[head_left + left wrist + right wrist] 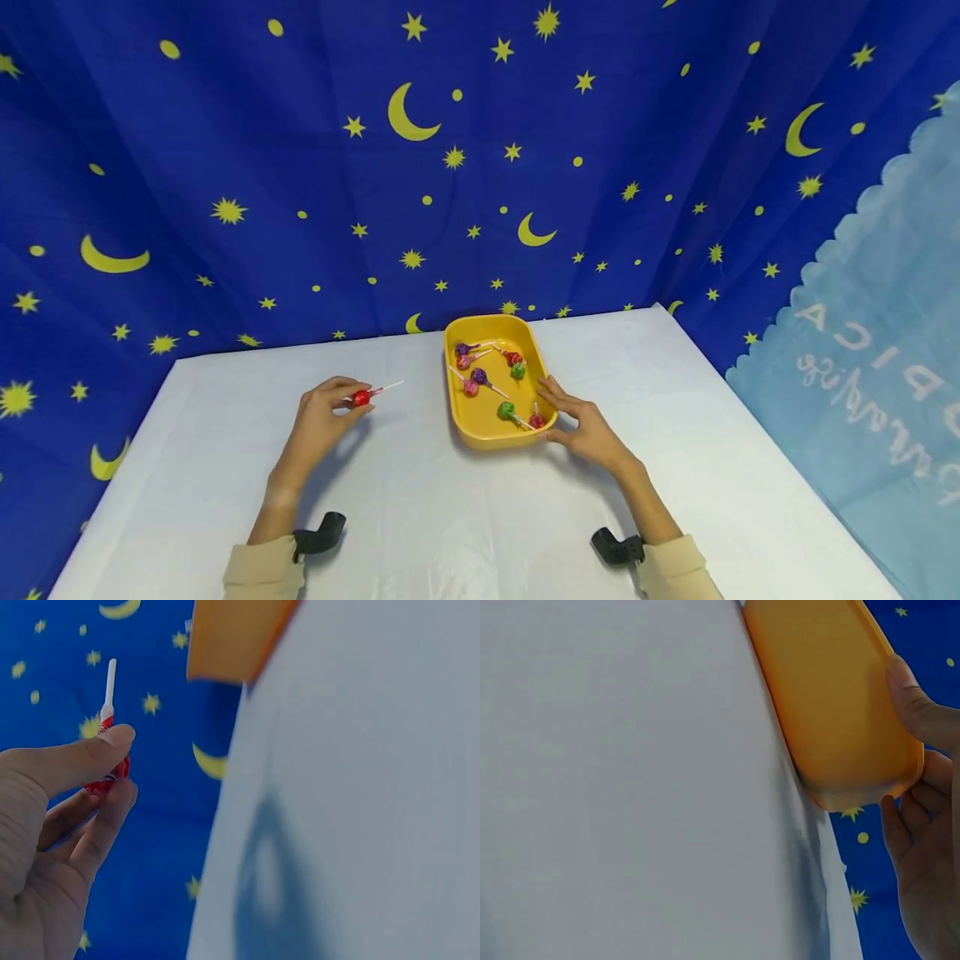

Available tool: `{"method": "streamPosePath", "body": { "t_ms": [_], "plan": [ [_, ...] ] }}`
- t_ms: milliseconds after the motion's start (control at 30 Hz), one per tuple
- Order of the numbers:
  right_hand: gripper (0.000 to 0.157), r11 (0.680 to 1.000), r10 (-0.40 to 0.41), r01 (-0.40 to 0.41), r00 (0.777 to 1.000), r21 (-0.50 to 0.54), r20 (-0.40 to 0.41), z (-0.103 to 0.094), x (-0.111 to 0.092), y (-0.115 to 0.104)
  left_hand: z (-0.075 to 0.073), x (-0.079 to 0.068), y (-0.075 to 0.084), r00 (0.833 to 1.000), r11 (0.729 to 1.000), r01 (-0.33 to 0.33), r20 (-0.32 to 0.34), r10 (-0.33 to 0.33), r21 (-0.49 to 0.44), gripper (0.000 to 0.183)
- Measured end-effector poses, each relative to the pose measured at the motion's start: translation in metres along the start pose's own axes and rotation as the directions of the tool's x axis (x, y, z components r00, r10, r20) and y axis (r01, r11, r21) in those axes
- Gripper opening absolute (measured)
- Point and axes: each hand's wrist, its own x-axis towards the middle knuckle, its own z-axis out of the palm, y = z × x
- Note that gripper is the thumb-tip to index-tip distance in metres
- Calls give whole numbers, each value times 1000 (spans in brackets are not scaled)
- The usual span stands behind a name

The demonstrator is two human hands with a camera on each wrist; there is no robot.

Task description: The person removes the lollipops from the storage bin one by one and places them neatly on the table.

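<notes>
The left hand (321,421) is raised over the white cloth-covered tabletop (420,508), thumb and fingertips pinching a round red-wrapped lollipop (362,398). The grip is on the wrapped head, seemingly because it is the firmest part to hold; that leaves the thin white stick free, pointing rightward from the fingertips.

To the right of this hand, with bare tabletop between, sits a deep yellow plastic tray (474,422) with rounded corners. Inside lie eight wrapped lollipops, loosely scattered. On the side nearer the left hand, toward the far end, a purple lollipop (462,350) lies just beside a pink lollipop (464,362). Closer in, a second pink lollipop (470,388) lies against a second purple lollipop (479,377), the pink one's stick leaning toward the left wall. Farther right, beyond the right hand's fingertips, a red lollipop (513,358) touches a green lollipop (518,372). A second green lollipop (506,411) and a second red lollipop (537,422) lie just inside the corner nearest that hand.

The right hand (592,431) grasps this near right corner from outside, thumb on one side and fingers on the other, probably to steady the tray.
</notes>
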Motion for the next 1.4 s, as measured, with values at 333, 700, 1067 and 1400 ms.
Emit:
{"method": "streamPosePath", "body": {
  "t_ms": [333,700,1067,1400],
  "plan": [
    [68,1000,-15,15,999,9,-30,-4,-4,1,-21,-4,-39,995,991,46,82,-57,129,26],
    [66,1000,0,0,1000,20,-13,-4,-4,2,-25,7,-54,973,976,89,190,-127,200,24],
    [66,999,7,-7,1000,32,3,-1,0,1,-31,10,-60,954,964,136,234,-190,231,20],
    [66,1000,2,-2,1000,22,11,-1,0,1,-30,11,-61,959,966,136,214,-184,221,25]
  ]
}}
